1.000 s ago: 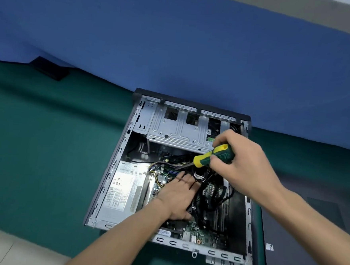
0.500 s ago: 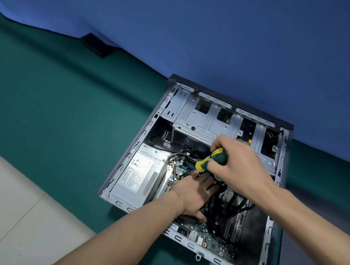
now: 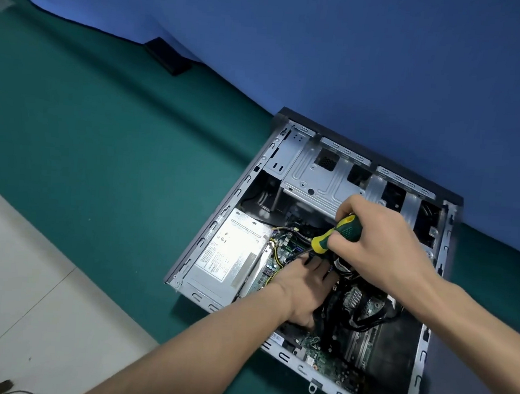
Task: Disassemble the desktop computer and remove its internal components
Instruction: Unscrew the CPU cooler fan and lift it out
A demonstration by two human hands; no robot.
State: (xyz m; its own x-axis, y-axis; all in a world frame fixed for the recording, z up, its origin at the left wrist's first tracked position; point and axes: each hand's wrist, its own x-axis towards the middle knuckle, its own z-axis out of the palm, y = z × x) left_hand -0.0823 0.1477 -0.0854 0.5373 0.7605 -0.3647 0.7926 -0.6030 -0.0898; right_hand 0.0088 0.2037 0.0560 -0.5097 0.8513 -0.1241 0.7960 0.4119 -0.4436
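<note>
An open desktop computer case [image 3: 220, 221] lies on its side on the green table. Inside are a silver power supply [image 3: 230, 256], a green motherboard [image 3: 321, 352], black cables [image 3: 367, 321] and a metal drive cage [image 3: 318, 179]. My right hand [image 3: 378, 245] grips a green and yellow screwdriver [image 3: 334, 233], its tip pointing down-left into the case middle. My left hand [image 3: 303, 286] rests flat, fingers straight, on the parts beneath the screwdriver tip. What the tip touches is hidden by my fingers.
The green table cover [image 3: 101, 155] stretches to the left of the case. A blue cloth backdrop [image 3: 324, 47] hangs behind. A small black object [image 3: 168, 55] lies at the backdrop's foot. Pale floor tiles [image 3: 16, 272] show at lower left.
The view has swung, so the case now sits further right in frame. Both hands stay in the same place inside the case, screwdriver still angled down-left.
</note>
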